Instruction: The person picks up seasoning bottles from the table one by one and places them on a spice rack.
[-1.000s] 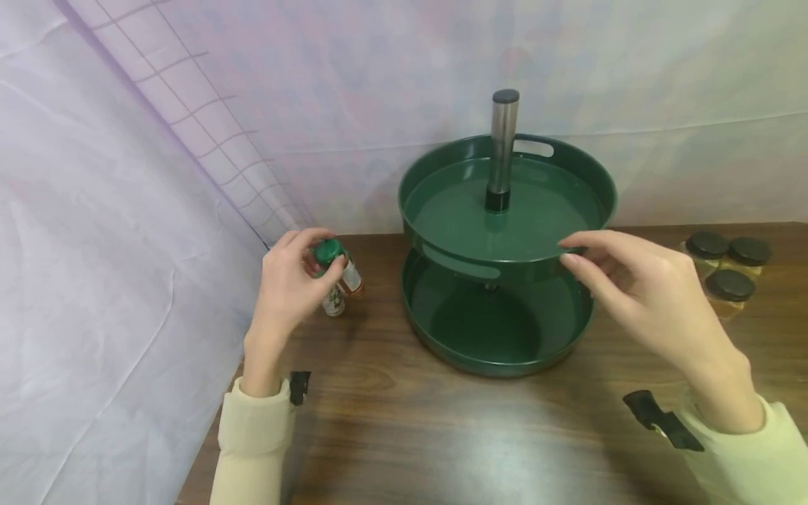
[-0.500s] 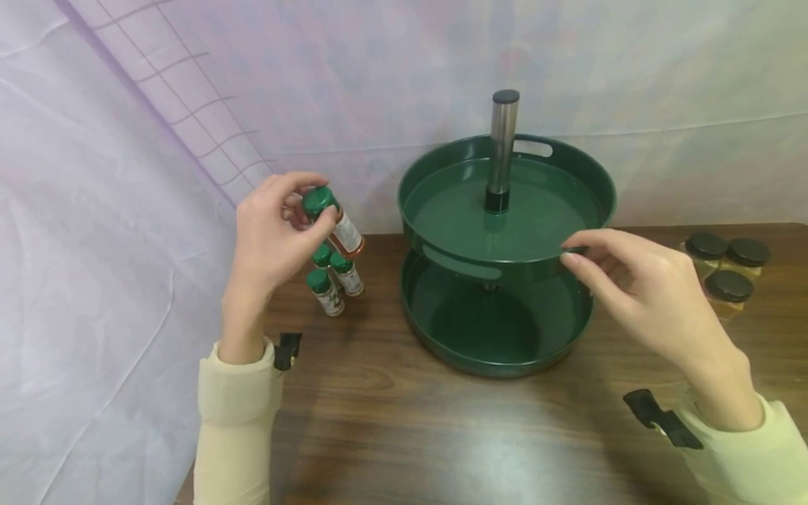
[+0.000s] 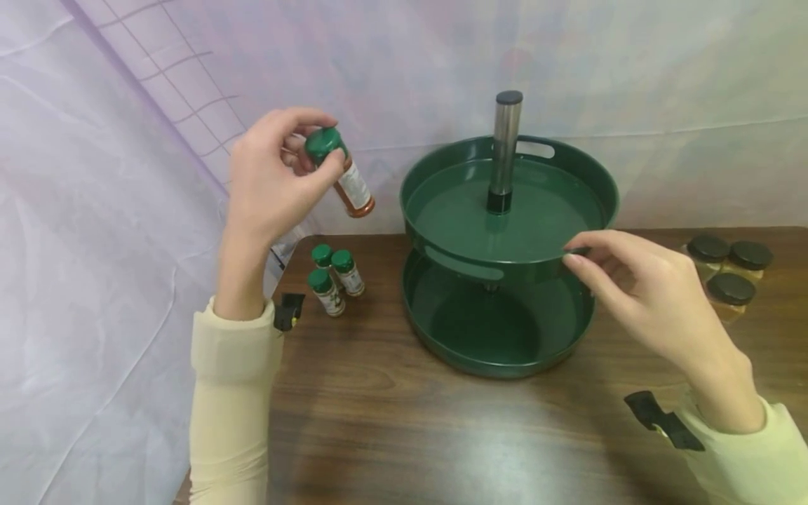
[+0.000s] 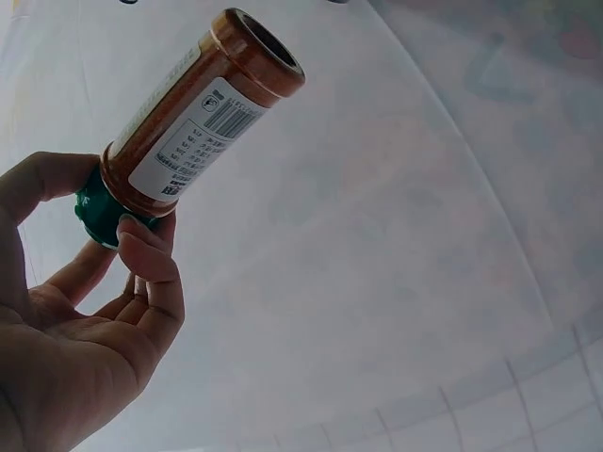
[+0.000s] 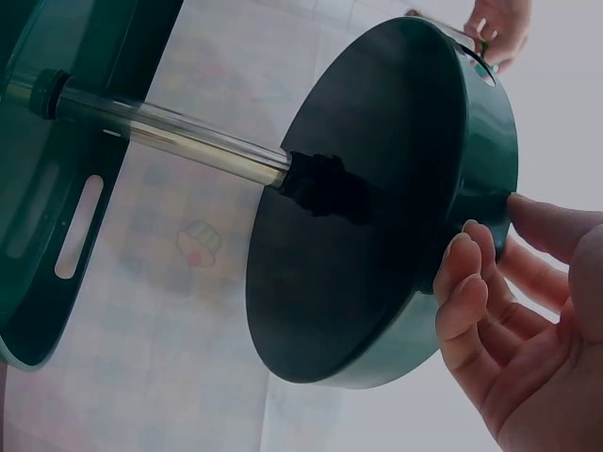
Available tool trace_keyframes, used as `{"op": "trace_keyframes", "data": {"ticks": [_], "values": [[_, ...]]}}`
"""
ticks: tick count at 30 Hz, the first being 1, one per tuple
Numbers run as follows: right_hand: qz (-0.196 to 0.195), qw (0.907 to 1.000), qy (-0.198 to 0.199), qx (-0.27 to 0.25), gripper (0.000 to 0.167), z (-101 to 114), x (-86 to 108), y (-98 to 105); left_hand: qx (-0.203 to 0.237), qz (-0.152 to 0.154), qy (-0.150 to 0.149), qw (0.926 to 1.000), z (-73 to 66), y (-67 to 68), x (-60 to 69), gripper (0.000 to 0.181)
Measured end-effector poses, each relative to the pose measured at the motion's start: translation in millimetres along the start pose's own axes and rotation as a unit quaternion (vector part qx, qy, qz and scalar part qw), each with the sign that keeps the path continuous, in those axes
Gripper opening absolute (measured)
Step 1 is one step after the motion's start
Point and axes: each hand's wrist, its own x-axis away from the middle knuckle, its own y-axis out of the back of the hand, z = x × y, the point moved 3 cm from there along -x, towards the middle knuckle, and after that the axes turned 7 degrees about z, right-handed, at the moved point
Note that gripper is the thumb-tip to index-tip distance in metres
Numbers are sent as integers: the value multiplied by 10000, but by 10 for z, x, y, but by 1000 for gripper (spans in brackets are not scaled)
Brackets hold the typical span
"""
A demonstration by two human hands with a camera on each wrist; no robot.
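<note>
Left hand (image 3: 268, 175) grips tilted bottle (image 3: 355, 188) by green cap (image 3: 324, 143), mid-air; right hand (image 3: 650, 287) pinches upper tray (image 3: 451, 203) at its edge.

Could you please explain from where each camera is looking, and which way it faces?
Head: worn on the head, facing forward and down at the table and green two-tier tray; left hand, right hand and both sleeves show.
Left wrist: worn there, facing the held bottle and cloth behind; only the left hand shows.
Right wrist: worn there, facing the upper tier's underside; the right hand and part of the left show.
Shared: bottle in head and left wrist; tray in head and right wrist.
</note>
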Motion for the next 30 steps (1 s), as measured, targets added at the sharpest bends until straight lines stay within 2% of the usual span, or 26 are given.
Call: {"op": "trace_keyframes", "data": {"ticks": [8,15,21,26,30], "values": [[-14,10000,-6,48,22,-10,16,17,407,210,148,9988,-132,-91,-276,28],[-30,10000,-1,78,22,-18,24,24,501,624,34,9968,-220,-284,-498,31],[19,10000,-67,32,21,4,25,3,577,1078,157,9924,-206,-475,-650,35],[12,10000,-36,21,21,26,14,-17,474,1371,112,9894,-172,-623,-725,36],[16,10000,-45,46,21,37,7,-18,550,1574,192,9858,-139,-728,-770,36]]}}
